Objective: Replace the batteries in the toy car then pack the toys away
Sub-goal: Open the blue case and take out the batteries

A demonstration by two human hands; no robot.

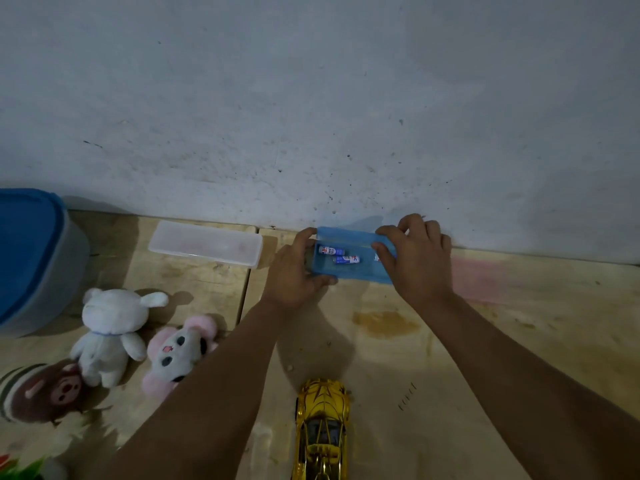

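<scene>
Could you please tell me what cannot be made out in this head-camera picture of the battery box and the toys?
- Third battery in the blue box: mostly covered by the right hand.
- Battery labels: too small to read.
- Box's left end: covered by the left hand.
- Yellow toy car: rear cut off by the bottom edge; battery hatch not visible.
- Blue-lidded tub: cut off by the left edge.

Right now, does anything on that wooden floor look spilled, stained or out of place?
Yes. A brownish stain marks the pale wooden floor just in front of the small blue plastic box, like a dried spill. A faint pink smear sits by the wall. The blue box's clear lid lies apart.
</scene>
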